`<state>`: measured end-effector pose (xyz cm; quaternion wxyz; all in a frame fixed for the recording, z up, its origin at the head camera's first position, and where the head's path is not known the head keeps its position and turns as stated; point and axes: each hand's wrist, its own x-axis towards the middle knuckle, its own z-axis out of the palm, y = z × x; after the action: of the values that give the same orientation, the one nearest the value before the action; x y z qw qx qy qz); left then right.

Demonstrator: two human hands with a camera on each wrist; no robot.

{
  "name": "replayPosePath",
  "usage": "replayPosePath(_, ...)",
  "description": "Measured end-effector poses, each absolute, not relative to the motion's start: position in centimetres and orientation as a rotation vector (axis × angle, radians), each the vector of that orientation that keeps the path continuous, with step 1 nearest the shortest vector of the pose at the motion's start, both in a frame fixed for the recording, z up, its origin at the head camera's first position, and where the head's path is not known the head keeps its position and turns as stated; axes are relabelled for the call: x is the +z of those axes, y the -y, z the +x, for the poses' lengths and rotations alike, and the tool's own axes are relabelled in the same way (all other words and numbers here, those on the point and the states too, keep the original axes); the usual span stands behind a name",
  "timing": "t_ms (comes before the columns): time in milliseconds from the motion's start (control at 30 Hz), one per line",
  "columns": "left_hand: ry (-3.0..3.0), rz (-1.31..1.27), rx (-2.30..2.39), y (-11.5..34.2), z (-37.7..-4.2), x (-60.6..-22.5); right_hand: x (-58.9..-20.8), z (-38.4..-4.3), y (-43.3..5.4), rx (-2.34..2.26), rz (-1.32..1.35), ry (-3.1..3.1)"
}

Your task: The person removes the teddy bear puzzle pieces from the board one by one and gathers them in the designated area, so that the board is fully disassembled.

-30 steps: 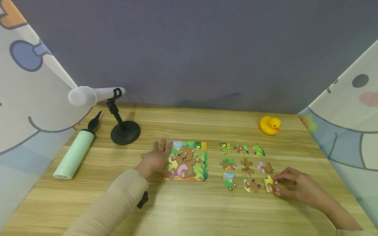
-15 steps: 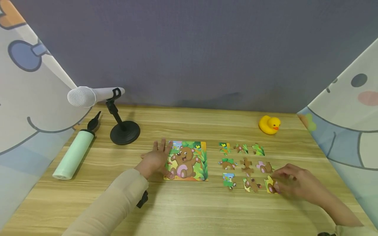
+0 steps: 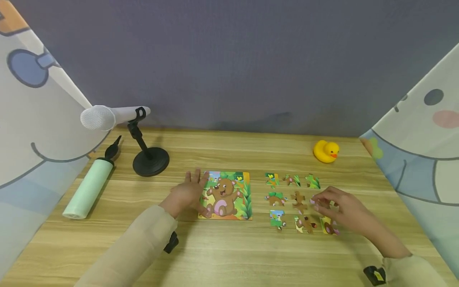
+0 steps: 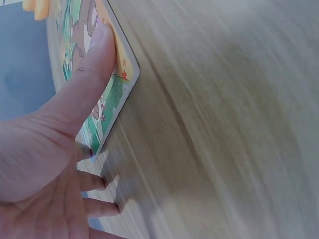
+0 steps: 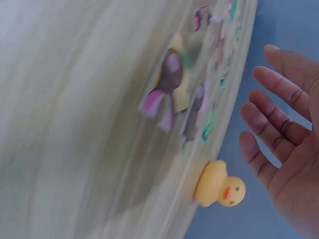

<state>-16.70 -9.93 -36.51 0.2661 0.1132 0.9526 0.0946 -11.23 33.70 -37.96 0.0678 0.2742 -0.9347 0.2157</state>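
A square bear picture board [image 3: 229, 195] lies flat on the wooden table. My left hand [image 3: 184, 197] rests at its left side with the fingers spread; in the left wrist view the thumb [image 4: 92, 62] lies on the board's corner. To the right, small jigsaw pieces lie apart in three rows. My right hand [image 3: 346, 209] hovers over the right end of the middle row, partly covering a brown and pink piece [image 3: 312, 201]. The lower right bear piece [image 3: 328, 225] lies just below it. From the right wrist, the relaxed fingers [image 5: 256, 118] hold nothing.
A yellow rubber duck [image 3: 326, 151] sits at the back right. At the left stand a white microphone [image 3: 114, 116] on a black stand [image 3: 151, 161] and a mint-green hand pump [image 3: 89, 188] lying down. A grey panel [image 3: 229, 67] rises behind the table.
My right hand has let go of the lower right piece and moved up and left, over the piece above it. The left hand has stayed on the board.
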Motion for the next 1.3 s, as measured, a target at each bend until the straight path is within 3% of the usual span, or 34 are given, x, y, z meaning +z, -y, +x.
replayPosePath(600,-2.577,0.344,0.353,10.1,-16.4,-36.5,-37.1,-12.2,-31.1,0.619,0.799,2.854)
replayPosePath(1033,-2.552,0.41,0.383,10.4,-17.9,-36.2,-35.8,-13.7,-27.5,0.618,0.383,2.949)
replayPosePath(1300,-2.773,0.438,0.318,10.2,-19.4,-34.9,-35.7,-15.7,-24.8,0.541,0.312,2.949)
